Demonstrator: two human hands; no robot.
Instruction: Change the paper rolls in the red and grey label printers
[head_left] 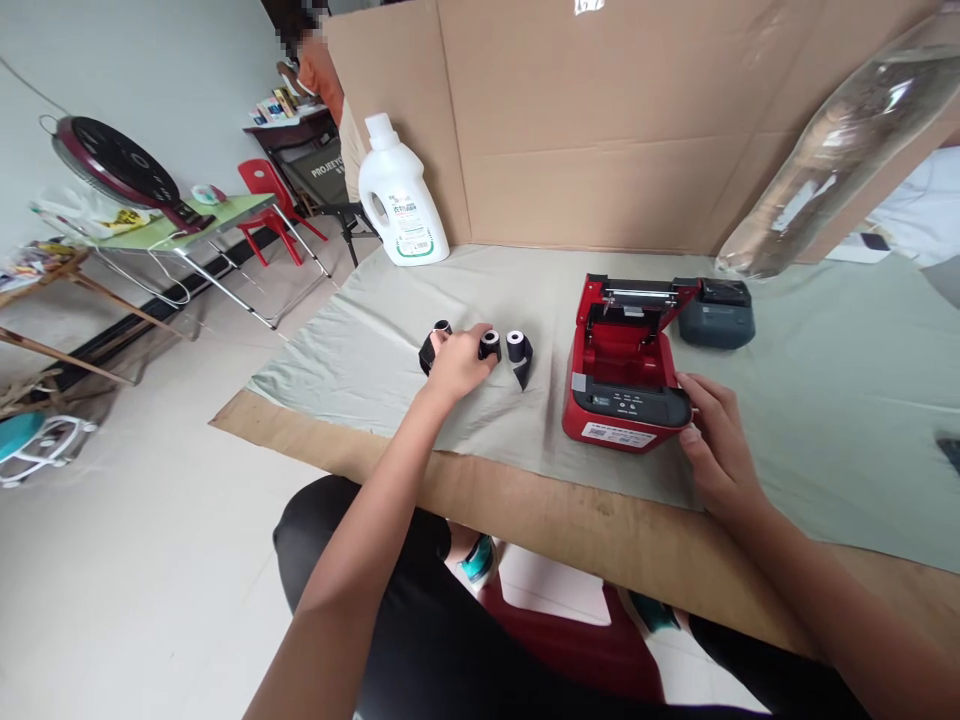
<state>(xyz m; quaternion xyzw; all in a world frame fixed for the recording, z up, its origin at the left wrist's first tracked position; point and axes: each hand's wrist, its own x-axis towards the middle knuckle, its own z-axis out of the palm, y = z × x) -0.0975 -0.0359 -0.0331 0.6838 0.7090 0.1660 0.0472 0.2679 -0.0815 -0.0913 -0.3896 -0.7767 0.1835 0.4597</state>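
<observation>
A red and grey label printer (pixel 626 372) stands open on the grey cloth (pixel 825 400), its paper bay showing empty. My right hand (pixel 716 440) rests against the printer's front right corner, fingers curled on its edge. Left of the printer lie three small paper rolls in black wrap. My left hand (pixel 459 362) is closed over the middle roll (pixel 489 345). One roll (pixel 433 345) lies just left of that hand, and another (pixel 519 355) just right of it.
A white jug (pixel 397 195) stands at the cloth's far left. A dark grey printer (pixel 716 312) sits behind the red one. A cardboard wall (pixel 600 120) backs the table. A clear plastic bag (pixel 832 150) hangs at the right. A person and folding furniture are at the far left.
</observation>
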